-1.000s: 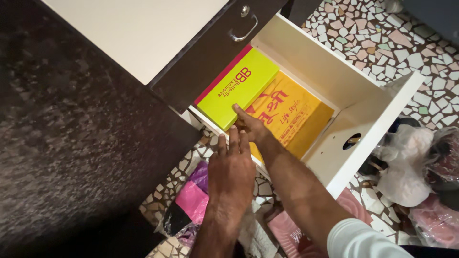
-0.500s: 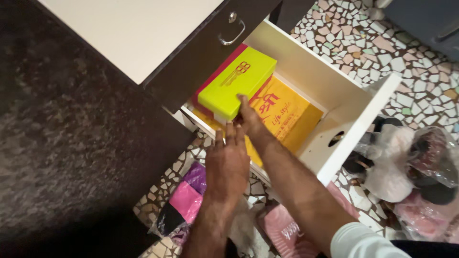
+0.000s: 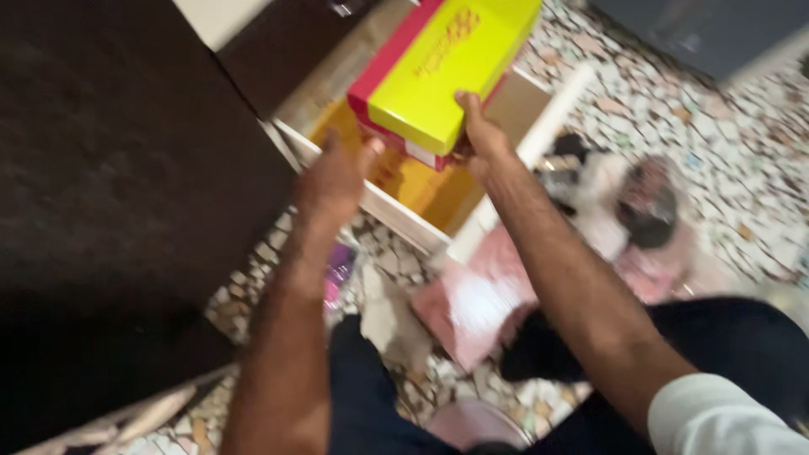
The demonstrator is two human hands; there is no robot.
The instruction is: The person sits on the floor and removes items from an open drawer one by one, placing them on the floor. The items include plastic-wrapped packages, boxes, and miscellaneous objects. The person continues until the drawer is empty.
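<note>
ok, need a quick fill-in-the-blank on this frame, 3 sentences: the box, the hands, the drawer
1. The box held by both hands has a yellow-green lid and a ____ base.
2. The right hand holds the box at its near ____ corner, and the left hand touches its other near corner.
3. An orange-yellow package lies inside the open white ____.

Missing words: red; right; drawer
</note>
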